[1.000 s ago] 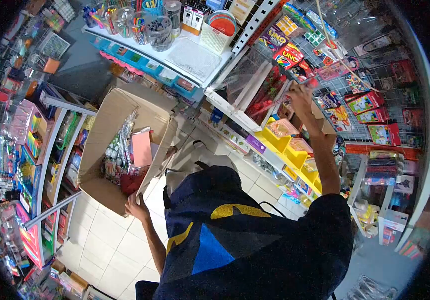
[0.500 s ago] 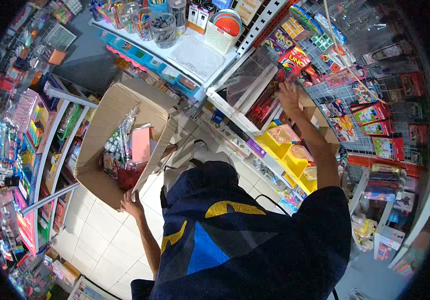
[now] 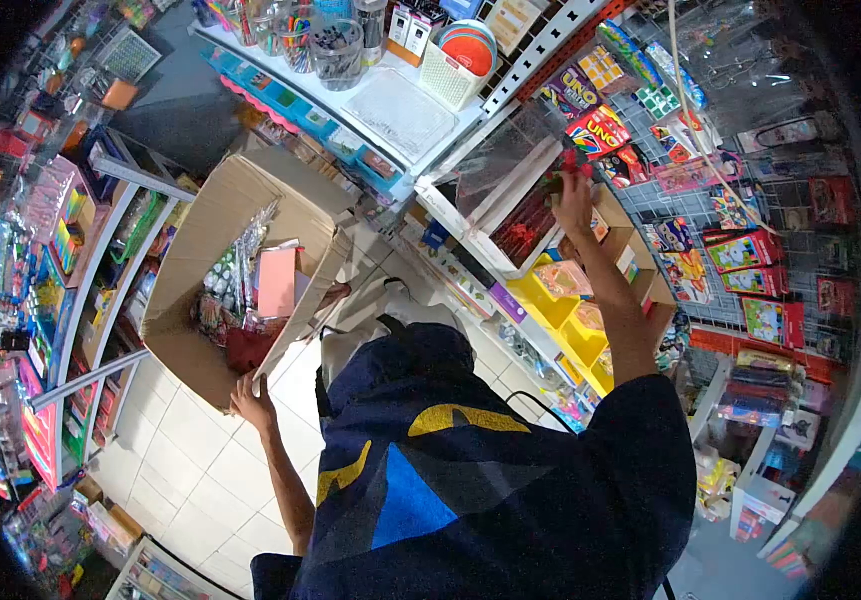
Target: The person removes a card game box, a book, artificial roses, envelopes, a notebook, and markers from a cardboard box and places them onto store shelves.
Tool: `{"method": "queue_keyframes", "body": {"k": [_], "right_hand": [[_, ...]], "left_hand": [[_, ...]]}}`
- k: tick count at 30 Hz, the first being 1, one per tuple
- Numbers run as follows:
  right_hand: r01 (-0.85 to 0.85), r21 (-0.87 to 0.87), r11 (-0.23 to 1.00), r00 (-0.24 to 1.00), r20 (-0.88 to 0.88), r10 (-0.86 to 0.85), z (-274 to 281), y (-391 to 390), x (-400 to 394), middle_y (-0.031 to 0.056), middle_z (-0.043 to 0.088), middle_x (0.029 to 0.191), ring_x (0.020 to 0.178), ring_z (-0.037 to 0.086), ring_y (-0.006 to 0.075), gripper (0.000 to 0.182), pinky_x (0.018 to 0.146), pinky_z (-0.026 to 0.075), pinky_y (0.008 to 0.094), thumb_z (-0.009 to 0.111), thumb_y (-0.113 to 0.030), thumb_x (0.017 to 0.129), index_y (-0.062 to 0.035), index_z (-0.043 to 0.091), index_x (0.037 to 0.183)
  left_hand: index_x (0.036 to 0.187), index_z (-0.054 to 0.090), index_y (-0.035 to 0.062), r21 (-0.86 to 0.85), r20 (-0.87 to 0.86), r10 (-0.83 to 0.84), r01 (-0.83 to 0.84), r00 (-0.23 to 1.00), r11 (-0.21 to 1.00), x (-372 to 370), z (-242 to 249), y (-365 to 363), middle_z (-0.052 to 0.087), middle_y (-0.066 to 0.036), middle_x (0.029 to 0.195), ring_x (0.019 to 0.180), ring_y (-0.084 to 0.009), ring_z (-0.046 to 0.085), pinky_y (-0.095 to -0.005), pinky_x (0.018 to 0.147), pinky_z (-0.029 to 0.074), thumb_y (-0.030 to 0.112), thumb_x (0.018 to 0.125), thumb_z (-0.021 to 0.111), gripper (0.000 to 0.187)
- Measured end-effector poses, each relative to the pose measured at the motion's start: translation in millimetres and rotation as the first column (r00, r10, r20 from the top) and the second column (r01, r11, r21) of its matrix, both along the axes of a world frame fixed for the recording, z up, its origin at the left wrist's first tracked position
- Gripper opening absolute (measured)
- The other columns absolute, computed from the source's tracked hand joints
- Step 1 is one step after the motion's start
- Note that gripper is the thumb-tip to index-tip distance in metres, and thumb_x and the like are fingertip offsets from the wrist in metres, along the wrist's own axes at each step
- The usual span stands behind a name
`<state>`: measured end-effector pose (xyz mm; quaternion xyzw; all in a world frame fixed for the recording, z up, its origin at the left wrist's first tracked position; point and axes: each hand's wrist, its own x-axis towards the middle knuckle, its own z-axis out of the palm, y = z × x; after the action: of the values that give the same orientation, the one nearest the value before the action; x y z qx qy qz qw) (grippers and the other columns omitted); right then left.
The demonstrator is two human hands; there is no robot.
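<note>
My left hand [image 3: 253, 402] grips the lower rim of a large open cardboard box [image 3: 175, 290], fingers folded over its edge. Inside lie a pink flat pack [image 3: 277, 281], a dark red item [image 3: 248, 347] and several clear-wrapped packets [image 3: 235, 262]. Over on the right, my right hand [image 3: 572, 203] reaches to the far end of a white display box [image 3: 465, 222] filled with red wrapped items [image 3: 527, 228]. Its fingers are bent down by a bright red piece [image 3: 572, 160]; what they hold, I cannot tell.
Yellow bins [image 3: 562, 325] and a brown carton [image 3: 658, 290] flank the white box. Card games [image 3: 598, 130] hang on the wire rack behind it. Pens in clear cups [image 3: 338, 55] stand on the white shelf ahead. Another stocked shelf [image 3: 100, 300] rises left of the cardboard box.
My right hand has shifted slightly along the far end of the white box. My left hand keeps hold of the cardboard box; the view has moved a little.
</note>
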<state>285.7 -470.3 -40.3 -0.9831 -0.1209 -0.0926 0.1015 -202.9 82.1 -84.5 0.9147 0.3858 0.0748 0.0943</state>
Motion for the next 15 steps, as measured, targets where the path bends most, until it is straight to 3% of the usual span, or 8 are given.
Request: {"method": "queue_keyframes", "body": {"k": [3, 5, 6, 7, 10, 13, 15], "right_hand": [[0.172, -0.058, 0.983, 0.974, 0.157, -0.161, -59.8, -34.0, 19.3, 0.0267, 0.043, 0.12, 0.114, 0.044, 0.0445, 0.052, 0.095, 0.04, 0.0479, 0.066, -0.012, 0.073, -0.0068, 0.047, 0.12], [0.15, -0.158, 0.976, 0.989, 0.037, -0.146, -54.6, -35.6, 15.2, 0.0287, 0.041, 0.124, 0.119, 0.04, 0.0446, 0.051, 0.095, 0.038, 0.0538, 0.066, -0.021, 0.074, -0.0088, 0.047, 0.12], [0.173, -0.243, 0.955, 0.985, 0.017, -0.174, -46.2, -29.5, 5.1, 0.0287, 0.041, 0.124, 0.119, 0.039, 0.0442, 0.05, 0.094, 0.038, 0.0553, 0.065, -0.022, 0.076, -0.0096, 0.047, 0.12], [0.191, -0.325, 0.926, 0.979, 0.001, -0.202, -40.1, -23.3, 2.3, 0.0287, 0.04, 0.125, 0.12, 0.039, 0.0438, 0.049, 0.094, 0.037, 0.0568, 0.065, -0.024, 0.077, -0.0104, 0.047, 0.121], [0.373, -0.388, 0.843, 0.875, -0.156, -0.458, -25.2, -7.8, 10.9, 0.0324, 0.037, 0.133, 0.129, 0.032, 0.0454, 0.062, 0.102, 0.032, 0.0544, 0.068, -0.037, 0.075, -0.0186, 0.047, 0.13], [0.325, -0.143, 0.935, 0.946, 0.037, -0.323, 15.8, 25.7, 7.8, 0.0242, 0.048, 0.119, 0.114, 0.045, 0.0405, 0.047, 0.091, 0.038, 0.0523, 0.063, -0.038, 0.082, -0.0076, 0.052, 0.116], [0.282, 0.114, 0.953, 0.959, -0.011, -0.282, 3.2, 39.1, 23.2, 0.0247, 0.052, 0.113, 0.11, 0.048, 0.0393, 0.054, 0.091, 0.039, 0.0479, 0.064, -0.043, 0.081, -0.0028, 0.052, 0.114]], "left_hand": [[0.1, 0.068, 0.0179, -0.006, -0.004, -0.006, 0.006, 1.0, 1.0, 0.1, 0.3, -0.6, 0.064, 0.001, 0.104, 0.095, -0.0242, 0.053, -0.0424, 0.089, 0.032, 0.029, 0.083, 0.065, 0.021], [0.101, 0.067, 0.0184, -0.059, -0.011, 0.013, -0.014, 1.0, 0.998, 0.2, 0.8, 0.6, 0.064, 0.001, 0.103, 0.096, -0.0242, 0.053, -0.0425, 0.089, 0.032, 0.029, 0.083, 0.064, 0.021], [0.102, 0.067, 0.0194, 0.06, 0.044, -0.041, 0.038, 0.998, 0.997, -6.8, -12.0, 5.4, 0.064, 0.001, 0.103, 0.097, -0.0248, 0.053, -0.043, 0.089, 0.032, 0.03, 0.084, 0.063, 0.021], [0.102, 0.067, 0.0193, 0.046, 0.03, -0.032, 0.031, 0.999, 0.998, -6.1, -8.4, 4.7, 0.064, 0.001, 0.103, 0.097, -0.0251, 0.053, -0.0433, 0.09, 0.032, 0.03, 0.084, 0.063, 0.021], [0.102, 0.067, 0.0185, -0.001, 0.009, -0.02, 0.02, 1.0, 1.0, -1.1, 1.4, -1.9, 0.064, 0.0, 0.103, 0.098, -0.026, 0.053, -0.0441, 0.091, 0.031, 0.03, 0.085, 0.062, 0.022], [0.104, 0.066, 0.0177, -0.029, -0.003, -0.018, 0.018, 1.0, 0.999, -4.8, -2.6, 2.4, 0.063, -0.002, 0.104, 0.101, -0.0271, 0.052, -0.0451, 0.092, 0.031, 0.03, 0.085, 0.062, 0.023], [0.109, 0.064, 0.0178, -0.049, -0.063, -0.017, 0.014, 0.998, 0.999, -6.8, -5.2, 6.1, 0.062, -0.003, 0.109, 0.105, -0.0282, 0.051, -0.0462, 0.095, 0.03, 0.031, 0.084, 0.063, 0.028]]}}
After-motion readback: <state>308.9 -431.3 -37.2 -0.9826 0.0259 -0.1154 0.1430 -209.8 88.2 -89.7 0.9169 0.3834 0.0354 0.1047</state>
